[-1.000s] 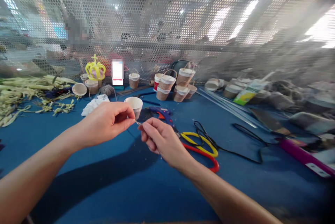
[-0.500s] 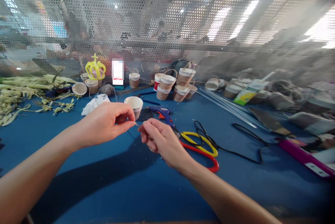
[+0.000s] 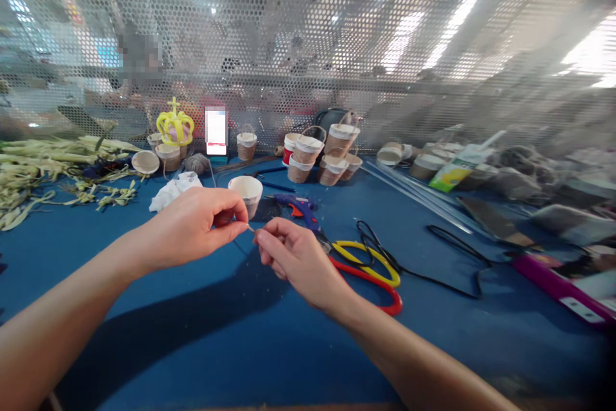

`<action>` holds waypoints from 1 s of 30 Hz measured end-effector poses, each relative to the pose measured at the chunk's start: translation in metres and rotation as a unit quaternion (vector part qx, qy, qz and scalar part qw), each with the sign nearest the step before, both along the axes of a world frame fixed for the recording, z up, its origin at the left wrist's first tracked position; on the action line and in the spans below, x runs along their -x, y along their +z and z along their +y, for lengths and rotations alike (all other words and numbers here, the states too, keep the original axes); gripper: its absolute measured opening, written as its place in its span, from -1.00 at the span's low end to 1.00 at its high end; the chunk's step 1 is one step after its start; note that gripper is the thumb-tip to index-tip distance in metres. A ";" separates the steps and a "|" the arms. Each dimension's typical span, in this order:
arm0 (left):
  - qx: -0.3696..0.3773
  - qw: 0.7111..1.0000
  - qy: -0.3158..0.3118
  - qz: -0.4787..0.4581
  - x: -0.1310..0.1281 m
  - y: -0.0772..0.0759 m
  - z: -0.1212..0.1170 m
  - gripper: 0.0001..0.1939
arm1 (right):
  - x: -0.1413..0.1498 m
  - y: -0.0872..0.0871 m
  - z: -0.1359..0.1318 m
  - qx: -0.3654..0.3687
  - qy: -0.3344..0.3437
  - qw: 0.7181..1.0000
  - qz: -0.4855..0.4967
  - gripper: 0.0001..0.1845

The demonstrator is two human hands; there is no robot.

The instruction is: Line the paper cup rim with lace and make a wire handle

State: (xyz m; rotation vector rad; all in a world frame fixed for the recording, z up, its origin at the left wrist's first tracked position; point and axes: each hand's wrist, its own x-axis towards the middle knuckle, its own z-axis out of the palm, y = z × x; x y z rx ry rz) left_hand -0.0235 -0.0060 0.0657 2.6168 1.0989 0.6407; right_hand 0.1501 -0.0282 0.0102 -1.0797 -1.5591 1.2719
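Observation:
Both hands meet over the middle of the blue table (image 3: 202,347). My left hand (image 3: 205,222) pinches one end of a thin, pale strand (image 3: 251,227), thumb against forefinger. On the other end my right hand (image 3: 291,254) is closed, its fingers curled in. Only a short bit of the strand shows between the fingertips; whether it is twine or fibre is too small to tell. Just behind the hands stands an open whitish cup (image 3: 246,189). A blue glue gun (image 3: 301,209) lies beyond my right hand, and scissors (image 3: 392,277) with red and yellow handles lie beside that wrist.
Behind are small rope-handled baskets (image 3: 308,151), a grey yarn ball (image 3: 197,163), a phone (image 3: 216,130), a yellow crown (image 3: 175,127) and crumpled white tissue (image 3: 174,191). Dried husks (image 3: 58,161) lie left. Glue sticks (image 3: 418,196), a black cord (image 3: 433,273) and a purple object (image 3: 553,283) lie right.
The fingers of my right hand have shifted slightly along the strand and curled in a little more. My left hand keeps its pinch in nearly the same place.

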 end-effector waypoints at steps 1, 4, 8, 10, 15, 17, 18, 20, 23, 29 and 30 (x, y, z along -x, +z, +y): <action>0.001 1.000 -0.001 -0.001 0.000 0.000 0.000 -0.88 | 0.000 0.000 0.000 0.000 -0.001 1.000 -0.001 -0.78; 0.004 1.000 -0.001 -0.002 0.000 0.001 -0.001 -0.88 | 0.000 0.000 0.001 0.002 -0.003 1.000 -0.005 -0.77; 0.004 1.000 -0.004 -0.004 0.000 0.001 -0.001 -0.88 | -0.001 0.001 0.001 0.012 -0.001 1.000 0.002 -0.78; 0.004 1.000 -0.002 -0.003 0.000 0.001 0.000 -0.87 | -0.001 0.001 0.000 0.015 -0.007 1.000 0.010 -0.78; 0.003 1.000 0.001 0.000 -0.001 0.000 0.000 -0.86 | -0.001 0.003 0.000 0.035 -0.016 0.999 0.038 -0.78; 0.001 1.000 0.001 -0.003 -0.001 0.000 0.000 -0.86 | -0.001 0.003 0.000 0.043 -0.016 0.998 0.041 -0.76; -0.002 1.000 0.000 -0.004 -0.001 0.000 0.000 -0.86 | -0.001 0.003 0.000 0.045 -0.017 0.998 0.041 -0.76; -0.006 1.000 -0.002 -0.005 -0.001 0.000 0.000 -0.86 | -0.001 0.003 0.000 0.045 -0.020 0.998 0.038 -0.75; -0.002 1.000 -0.004 -0.008 -0.001 0.001 0.000 -0.85 | 0.000 0.004 0.000 0.047 -0.024 0.998 0.034 -0.74; 0.004 1.000 -0.018 -0.015 -0.003 0.001 -0.001 -0.87 | 0.000 0.004 -0.001 0.052 -0.022 0.998 0.036 -0.71; 0.003 1.000 -0.019 -0.014 -0.003 0.001 -0.001 -0.87 | 0.000 0.004 -0.001 0.052 -0.021 0.998 0.034 -0.71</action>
